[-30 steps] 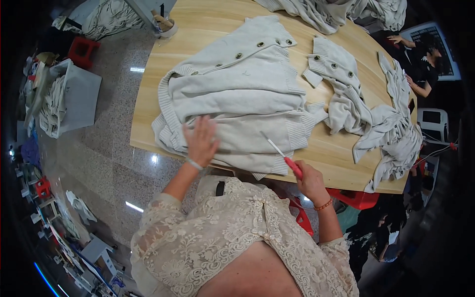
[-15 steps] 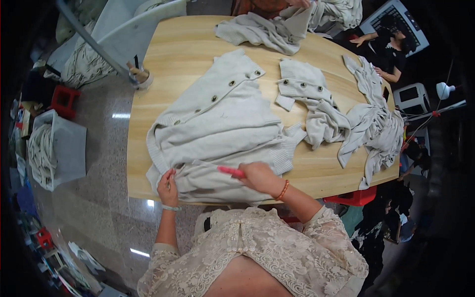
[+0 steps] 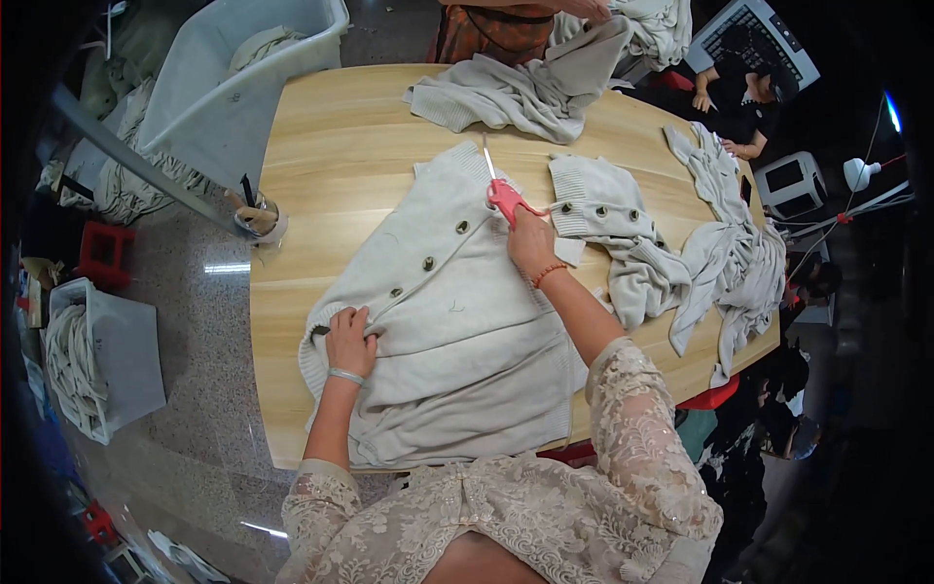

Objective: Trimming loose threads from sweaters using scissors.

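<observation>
A cream knitted cardigan (image 3: 467, 321) with dark round buttons lies spread on the wooden table (image 3: 331, 117) in front of me. My left hand (image 3: 351, 343) has its fingers curled over the cardigan's button band near the left hem, gripping the knit there. In my right hand (image 3: 532, 245) are scissors with pinkish-red handles (image 3: 506, 199), held over the far end of the button band. Their slim metal blades point away from me, and the tip reaches just past the cardigan's far edge.
Right of the cardigan lies a folded buttoned knit piece (image 3: 598, 200), with more crumpled knits (image 3: 725, 243) beyond. Another garment (image 3: 516, 97) is at the far edge, where a person (image 3: 496, 34) stands. A cup of tools (image 3: 261, 222) sits at the left edge; white bins (image 3: 131, 350) stand on the floor.
My right hand with the scissors has moved away from me, from the near side to the far end of the button band. My left hand has shifted from the near edge onto the band; the cardigan lies flatter.
</observation>
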A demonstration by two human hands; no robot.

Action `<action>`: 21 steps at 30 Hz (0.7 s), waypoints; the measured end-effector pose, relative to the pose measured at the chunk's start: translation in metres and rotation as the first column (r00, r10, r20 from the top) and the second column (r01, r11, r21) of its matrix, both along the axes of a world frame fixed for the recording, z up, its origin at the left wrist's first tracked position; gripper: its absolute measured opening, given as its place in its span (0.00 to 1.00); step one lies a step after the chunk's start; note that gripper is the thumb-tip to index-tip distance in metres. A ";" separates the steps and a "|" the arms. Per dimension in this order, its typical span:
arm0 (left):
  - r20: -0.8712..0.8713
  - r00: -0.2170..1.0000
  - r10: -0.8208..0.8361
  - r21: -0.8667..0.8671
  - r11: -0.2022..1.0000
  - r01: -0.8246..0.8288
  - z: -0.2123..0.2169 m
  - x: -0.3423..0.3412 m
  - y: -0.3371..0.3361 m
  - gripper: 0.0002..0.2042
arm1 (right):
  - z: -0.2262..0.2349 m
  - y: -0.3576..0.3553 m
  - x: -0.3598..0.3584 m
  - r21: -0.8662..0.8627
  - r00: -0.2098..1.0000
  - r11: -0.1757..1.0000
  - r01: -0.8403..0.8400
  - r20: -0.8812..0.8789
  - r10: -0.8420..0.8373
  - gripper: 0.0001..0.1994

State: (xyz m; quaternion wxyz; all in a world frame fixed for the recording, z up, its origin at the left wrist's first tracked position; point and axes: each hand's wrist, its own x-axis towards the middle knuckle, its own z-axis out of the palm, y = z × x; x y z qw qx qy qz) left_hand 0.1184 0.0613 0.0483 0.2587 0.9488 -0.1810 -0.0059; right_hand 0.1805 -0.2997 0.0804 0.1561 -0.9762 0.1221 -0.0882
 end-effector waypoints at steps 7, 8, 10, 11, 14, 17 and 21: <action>-0.043 0.999 -0.010 -0.179 0.984 0.003 -0.015 0.009 0.021 0.18 | -0.039 0.002 0.054 -0.039 0.990 0.990 -0.133 -0.045 0.131 0.05; -0.008 1.000 -0.015 -0.130 0.991 0.014 -0.013 0.010 0.019 0.18 | -0.039 0.004 0.058 -0.027 0.988 0.991 -0.134 -0.086 0.131 0.06; 0.000 1.000 -0.009 -0.052 0.999 0.009 -0.007 0.011 0.008 0.17 | -0.040 0.001 0.057 -0.022 0.991 0.994 -0.108 -0.087 0.105 0.06; -0.026 1.000 0.013 -0.016 1.000 -0.013 -0.002 0.011 0.004 0.17 | -0.044 -0.001 0.057 -0.009 0.996 0.998 -0.065 -0.067 0.064 0.06; -0.107 0.992 0.067 0.041 0.997 -0.063 0.000 0.009 0.004 0.14 | -0.051 0.001 0.053 0.033 0.999 0.999 -0.003 -0.045 0.005 0.06; -0.062 0.992 0.111 -0.029 0.993 -0.113 -0.010 0.010 0.013 0.11 | -0.034 -0.005 0.040 0.061 0.999 0.998 0.008 -0.039 -0.006 0.09; 0.073 0.979 0.189 -0.264 0.950 -0.164 0.006 0.005 0.027 0.09 | 0.000 -0.028 0.011 0.115 0.999 0.993 0.015 0.037 -0.019 0.13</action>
